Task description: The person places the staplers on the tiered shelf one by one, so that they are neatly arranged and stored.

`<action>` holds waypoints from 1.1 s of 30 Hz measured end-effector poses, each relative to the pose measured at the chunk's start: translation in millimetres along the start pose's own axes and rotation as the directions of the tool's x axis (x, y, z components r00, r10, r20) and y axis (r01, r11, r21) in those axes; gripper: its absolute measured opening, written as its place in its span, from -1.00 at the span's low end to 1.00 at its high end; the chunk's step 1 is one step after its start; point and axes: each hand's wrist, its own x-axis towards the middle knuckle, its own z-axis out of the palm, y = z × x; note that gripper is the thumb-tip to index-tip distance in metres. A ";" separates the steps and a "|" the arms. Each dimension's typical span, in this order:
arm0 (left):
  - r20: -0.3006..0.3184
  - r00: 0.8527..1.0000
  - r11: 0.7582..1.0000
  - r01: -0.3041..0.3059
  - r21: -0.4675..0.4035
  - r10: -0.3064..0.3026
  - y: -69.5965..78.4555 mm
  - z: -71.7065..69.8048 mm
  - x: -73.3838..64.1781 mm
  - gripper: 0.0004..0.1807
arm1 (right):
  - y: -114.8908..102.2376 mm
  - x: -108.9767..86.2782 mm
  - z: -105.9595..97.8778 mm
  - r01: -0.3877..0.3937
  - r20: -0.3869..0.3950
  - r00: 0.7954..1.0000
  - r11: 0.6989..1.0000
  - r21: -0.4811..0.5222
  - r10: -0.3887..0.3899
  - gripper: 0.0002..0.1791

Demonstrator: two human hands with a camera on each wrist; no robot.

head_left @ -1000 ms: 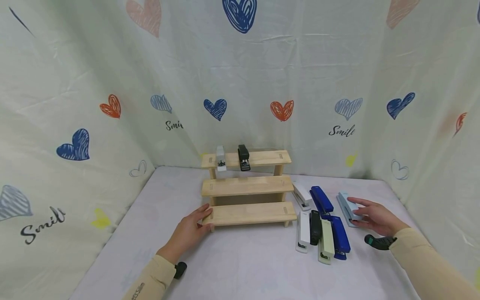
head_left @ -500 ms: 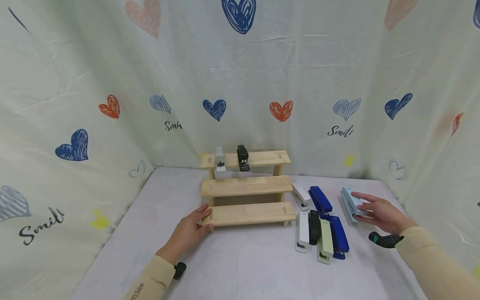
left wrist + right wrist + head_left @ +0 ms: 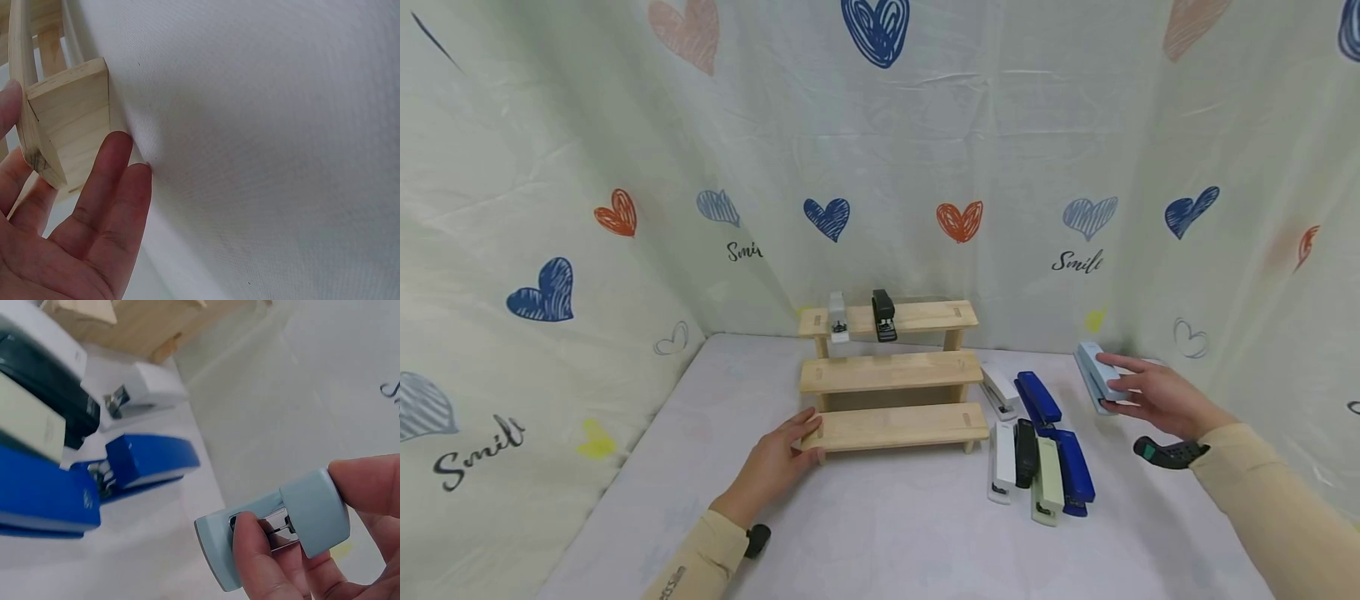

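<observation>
My right hand (image 3: 1172, 402) pinches a light blue stapler (image 3: 1096, 373) between thumb and fingers, lifted off the table at the right. In the right wrist view, the light blue stapler (image 3: 319, 512) is tilted, with a finger inside its mouth. At the left end of a three-tier wooden shelf (image 3: 891, 427), my left hand (image 3: 775, 467) holds the lowest board. In the left wrist view the thumb and some fingers lie either side of the board (image 3: 39, 140), while two other fingers extend past it. A grey-white stapler (image 3: 838, 317) and a black stapler (image 3: 884, 315) stand on the top tier.
Right of the shelf, several staplers lie close together on the table: white staplers (image 3: 1002, 458), a black stapler (image 3: 1026, 454), a pale green stapler (image 3: 1048, 479) and blue staplers (image 3: 1075, 467). A heart-printed curtain (image 3: 1015, 167) hangs behind and along the sides.
The light blue stapler has risen off the table in my right hand, after shifting slightly right and back. My left hand keeps its place on the shelf.
</observation>
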 end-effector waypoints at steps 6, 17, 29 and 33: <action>0.000 1.000 1.000 -0.011 -0.006 0.011 0.0 -1.9 -0.4 -0.40 | -25.6 4.9 15.2 0.019 0.028 0.999 0.999 -0.030 -0.018 -0.30; -0.013 1.000 1.000 -0.024 -0.003 0.024 -2.7 -3.3 -0.9 -0.40 | -78.1 19.0 61.9 0.098 0.093 0.992 0.992 -0.082 -0.090 -0.31; 0.006 1.000 1.000 -0.010 -0.017 0.010 -1.4 -2.4 -1.1 -0.40 | -113.1 44.0 119.3 0.078 0.137 0.988 0.997 -0.013 -0.075 -0.34; 0.004 1.000 1.000 -0.011 -0.015 0.011 -1.1 -1.1 -0.6 -0.40 | -117.7 55.4 134.8 0.057 0.136 0.989 0.998 0.025 -0.060 -0.34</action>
